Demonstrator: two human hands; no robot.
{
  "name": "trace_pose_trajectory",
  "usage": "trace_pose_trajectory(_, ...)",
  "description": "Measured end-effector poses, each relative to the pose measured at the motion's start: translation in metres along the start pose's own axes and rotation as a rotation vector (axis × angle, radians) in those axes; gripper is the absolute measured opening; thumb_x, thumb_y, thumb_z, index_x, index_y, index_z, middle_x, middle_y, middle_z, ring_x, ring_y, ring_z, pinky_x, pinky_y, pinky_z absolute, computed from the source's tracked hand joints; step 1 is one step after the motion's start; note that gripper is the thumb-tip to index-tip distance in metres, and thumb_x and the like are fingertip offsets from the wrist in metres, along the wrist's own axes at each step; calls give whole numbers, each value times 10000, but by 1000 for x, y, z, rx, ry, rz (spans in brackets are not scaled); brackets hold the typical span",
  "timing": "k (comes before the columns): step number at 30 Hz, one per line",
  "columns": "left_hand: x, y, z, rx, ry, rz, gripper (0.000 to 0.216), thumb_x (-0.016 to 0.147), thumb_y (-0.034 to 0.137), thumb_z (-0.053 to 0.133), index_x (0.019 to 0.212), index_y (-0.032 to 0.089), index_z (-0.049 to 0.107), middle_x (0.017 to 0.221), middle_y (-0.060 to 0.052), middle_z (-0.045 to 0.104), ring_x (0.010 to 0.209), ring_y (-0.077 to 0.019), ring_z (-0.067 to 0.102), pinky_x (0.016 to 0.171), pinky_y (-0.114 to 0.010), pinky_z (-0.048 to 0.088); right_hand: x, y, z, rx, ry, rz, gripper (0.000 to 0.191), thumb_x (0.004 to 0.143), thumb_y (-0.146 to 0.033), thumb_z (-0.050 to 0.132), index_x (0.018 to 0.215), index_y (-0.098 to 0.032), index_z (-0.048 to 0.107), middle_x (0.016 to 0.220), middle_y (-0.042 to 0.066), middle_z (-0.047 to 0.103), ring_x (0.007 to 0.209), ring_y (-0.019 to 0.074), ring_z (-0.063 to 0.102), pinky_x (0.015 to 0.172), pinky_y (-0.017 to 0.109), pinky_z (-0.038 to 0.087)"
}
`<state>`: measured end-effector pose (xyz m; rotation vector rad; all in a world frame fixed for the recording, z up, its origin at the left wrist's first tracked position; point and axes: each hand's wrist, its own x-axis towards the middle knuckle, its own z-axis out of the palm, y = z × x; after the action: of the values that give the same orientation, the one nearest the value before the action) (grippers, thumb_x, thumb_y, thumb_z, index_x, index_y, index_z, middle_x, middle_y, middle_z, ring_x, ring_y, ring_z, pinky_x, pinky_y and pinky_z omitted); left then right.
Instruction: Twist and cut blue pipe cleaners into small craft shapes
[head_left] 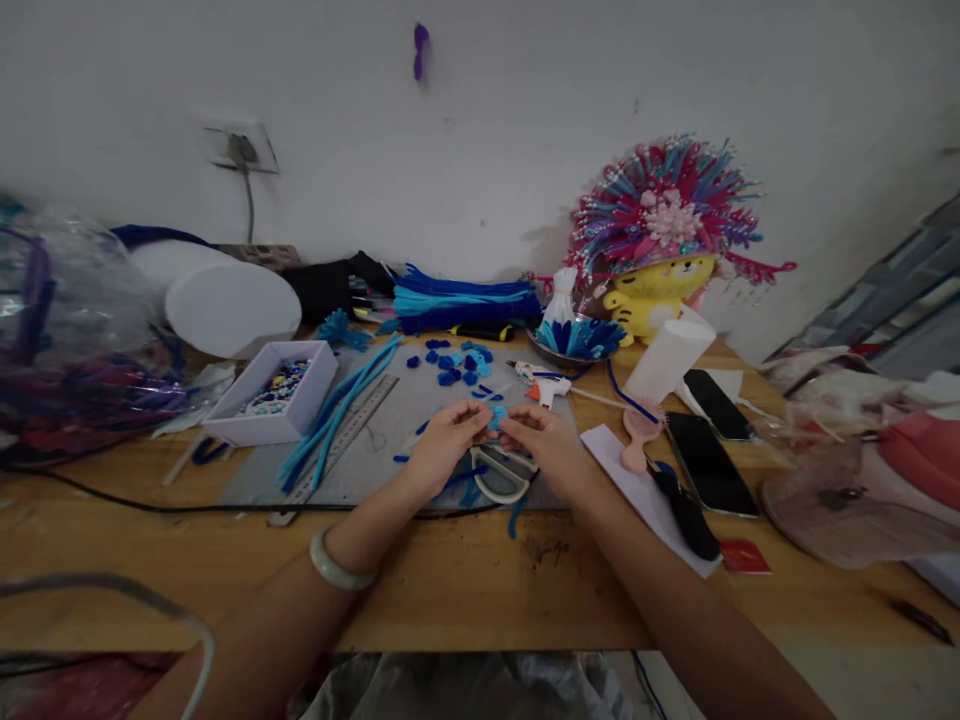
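Note:
Between my two hands is a small light-blue pipe-cleaner piece (496, 416), pinched from both sides; its exact shape is too small to make out. My left hand (444, 447) is closed on its left edge, and my right hand (551, 445) is closed on its right edge. Under them lie scissors (504, 488) with pale handles, among short blue pipe-cleaner scraps (455, 482). Just beyond the hands, small blue pipe-cleaner flowers (448, 376) rest on a grey mat (247, 478). A white glue gun (551, 390) lies beside my right hand.
Left are long blue pipe cleaners (330, 425), a metal ruler (365, 412) and a white bead box (255, 428). Right are a pink brush (637, 440), phones (709, 462) and a white roll (670, 360). A yellow plush toy (660, 295) with a headdress (667, 205) stands behind.

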<state>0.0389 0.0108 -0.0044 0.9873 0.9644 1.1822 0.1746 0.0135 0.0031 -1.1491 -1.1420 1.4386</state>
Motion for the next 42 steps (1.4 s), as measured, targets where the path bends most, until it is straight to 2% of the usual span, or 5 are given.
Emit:
trace_pose_trajectory(10,-12,5,7,596,3,258,140,773,275,458,657,197,466,472,63,414,440,-86,381,472,-218,293,-5,2,5,127,-30,6,174,580,-286,679,631,-161,569,565,-46,549,510,81,527,555,235,442)
trace_pose_trajectory(22,-9,-8,15,145,94,183,191,788,358,454,706,191,413,512,77,393,414,-53,347,428,-188,285,-10,15,27,458,43,-44,151,593,-277,665,621,-183,550,544,-44,523,507,88,480,537,234,411)
trace_pose_trajectory(29,1,-4,4,125,8,173,202,711,341,575,771,185,462,610,59,496,571,-83,499,599,-220,405,2,8,4,-55,14,-82,170,675,-335,602,756,-189,633,642,-16,605,590,115,546,638,274,440)
trace_pose_trajectory(37,14,4,-19,-224,120,141,241,628,263,641,735,182,441,672,43,556,628,-81,552,660,-228,424,-1,5,-12,-1120,-215,-299,217,707,-331,597,818,-145,619,840,98,621,784,205,556,692,309,404)
trace_pose_trajectory(42,16,8,-23,-272,113,193,170,662,181,599,756,189,457,663,51,557,611,-56,535,676,-200,422,-13,2,-8,-1336,-231,-310,330,682,-396,621,885,-139,582,911,127,606,847,240,553,703,314,397)
